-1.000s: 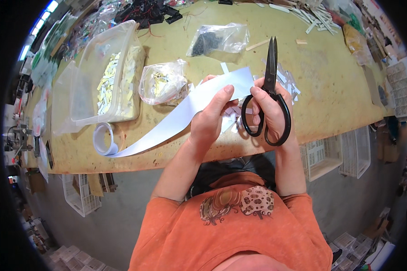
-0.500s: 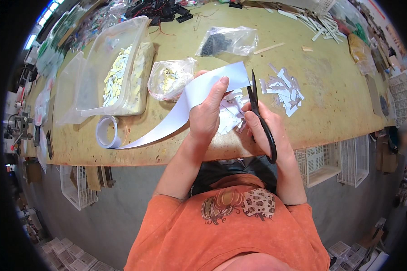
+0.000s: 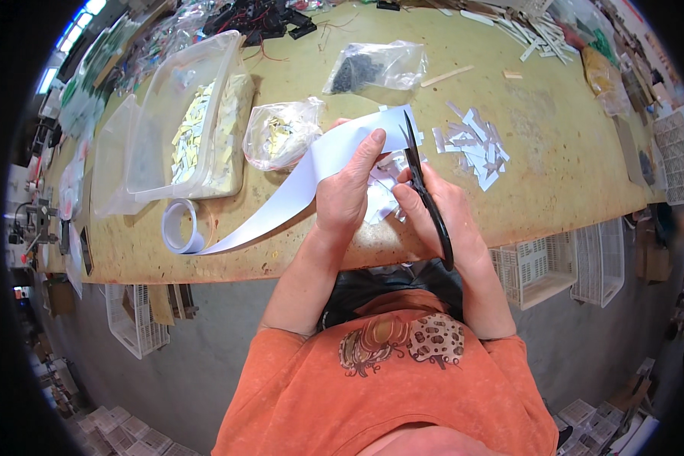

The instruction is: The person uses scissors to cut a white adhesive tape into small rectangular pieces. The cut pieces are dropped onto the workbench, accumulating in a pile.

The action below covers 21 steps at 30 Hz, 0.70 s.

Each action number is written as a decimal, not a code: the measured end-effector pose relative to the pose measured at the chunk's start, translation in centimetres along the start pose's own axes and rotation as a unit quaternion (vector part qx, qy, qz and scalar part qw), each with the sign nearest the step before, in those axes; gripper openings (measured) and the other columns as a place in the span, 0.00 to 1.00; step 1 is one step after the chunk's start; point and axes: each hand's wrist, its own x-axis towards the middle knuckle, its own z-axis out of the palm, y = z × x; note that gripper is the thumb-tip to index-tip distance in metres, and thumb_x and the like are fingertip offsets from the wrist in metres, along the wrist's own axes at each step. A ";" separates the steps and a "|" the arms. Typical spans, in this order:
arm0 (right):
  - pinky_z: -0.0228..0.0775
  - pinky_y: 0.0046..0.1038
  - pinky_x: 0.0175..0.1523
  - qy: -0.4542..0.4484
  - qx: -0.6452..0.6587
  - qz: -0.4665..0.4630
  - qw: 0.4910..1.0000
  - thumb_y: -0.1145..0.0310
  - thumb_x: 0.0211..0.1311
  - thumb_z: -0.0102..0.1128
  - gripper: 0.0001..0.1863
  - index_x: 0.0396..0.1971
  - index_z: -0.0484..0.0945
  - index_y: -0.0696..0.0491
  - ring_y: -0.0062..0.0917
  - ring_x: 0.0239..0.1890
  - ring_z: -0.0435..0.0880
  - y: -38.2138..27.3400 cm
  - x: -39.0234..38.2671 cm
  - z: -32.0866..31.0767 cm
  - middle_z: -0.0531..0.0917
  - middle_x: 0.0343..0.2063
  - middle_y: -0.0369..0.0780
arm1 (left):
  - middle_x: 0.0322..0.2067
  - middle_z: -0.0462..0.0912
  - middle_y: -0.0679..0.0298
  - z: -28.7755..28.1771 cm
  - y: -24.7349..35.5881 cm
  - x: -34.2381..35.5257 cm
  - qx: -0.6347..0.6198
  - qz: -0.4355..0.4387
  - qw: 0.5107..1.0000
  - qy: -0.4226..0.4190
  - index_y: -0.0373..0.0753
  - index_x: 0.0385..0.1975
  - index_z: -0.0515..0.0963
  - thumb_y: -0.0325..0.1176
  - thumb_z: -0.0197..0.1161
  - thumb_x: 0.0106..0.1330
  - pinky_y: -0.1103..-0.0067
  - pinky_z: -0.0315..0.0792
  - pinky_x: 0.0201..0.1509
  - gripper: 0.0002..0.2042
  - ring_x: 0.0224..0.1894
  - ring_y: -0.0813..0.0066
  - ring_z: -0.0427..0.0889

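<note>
My left hand [image 3: 346, 186] pinches a wide white strip [image 3: 281, 199] near its free end, thumb on top. The strip curves down to a white roll [image 3: 194, 242], like wide tape, standing at the table's near left. My right hand [image 3: 447, 209] grips black-handled scissors [image 3: 431, 207]. Their blades point away from me and cross the strip's free end, slightly parted at the tips. Under and between my hands lies a heap of cut white pieces [image 3: 382, 199], partly hidden. More white cut strips [image 3: 479, 148] lie to the right of the scissors.
A clear plastic bin [image 3: 148, 156] of yellow and white pieces stands left, beside a bag of similar pieces [image 3: 270, 144]. Farther back are a bag of black parts [image 3: 380, 64] and a thin wooden stick [image 3: 447, 76]. White sticks [image 3: 528, 38] lie far right on the table [image 3: 555, 178].
The scissors have moved left, from just beside the strip's end to across it, and their blades have drawn closer together. My left hand keeps its hold with little movement.
</note>
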 end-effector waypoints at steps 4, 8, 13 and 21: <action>0.76 0.37 0.36 0.002 0.009 0.005 1.000 0.48 0.68 0.60 0.24 0.42 0.76 0.58 0.42 0.29 0.86 0.3 0.1 0.1 0.83 0.22 0.46 | 0.40 0.82 0.64 0.3 0.0 0.1 0.006 0.007 1.000 -0.004 0.38 0.46 0.72 0.26 0.61 0.72 0.79 0.80 0.46 0.07 0.42 0.76 0.84; 0.76 0.38 0.36 0.007 0.008 -0.006 1.000 0.47 0.67 0.61 0.25 0.41 0.76 0.58 0.42 0.29 0.86 0.1 0.0 0.1 0.83 0.22 0.46 | 0.43 0.81 0.59 -0.2 -0.1 0.1 -0.008 -0.003 1.000 -0.004 0.37 0.51 0.70 0.23 0.60 0.72 0.74 0.82 0.51 0.12 0.45 0.70 0.85; 0.75 0.38 0.35 0.014 0.001 -0.021 1.000 0.47 0.66 0.61 0.24 0.39 0.75 0.57 0.44 0.29 0.86 0.2 0.0 0.1 0.82 0.21 0.47 | 0.44 0.82 0.59 -0.1 -0.1 0.1 0.001 -0.006 1.000 0.006 0.37 0.52 0.70 0.22 0.60 0.72 0.74 0.82 0.51 0.12 0.45 0.70 0.85; 0.75 0.39 0.32 0.036 0.000 -0.030 0.999 0.48 0.65 0.64 0.23 0.34 0.76 0.56 0.44 0.27 0.85 0.3 0.0 0.5 0.82 0.20 0.46 | 0.44 0.82 0.59 -0.2 -0.2 0.1 -0.022 0.004 1.000 -0.017 0.37 0.52 0.70 0.22 0.59 0.72 0.73 0.83 0.51 0.12 0.45 0.70 0.85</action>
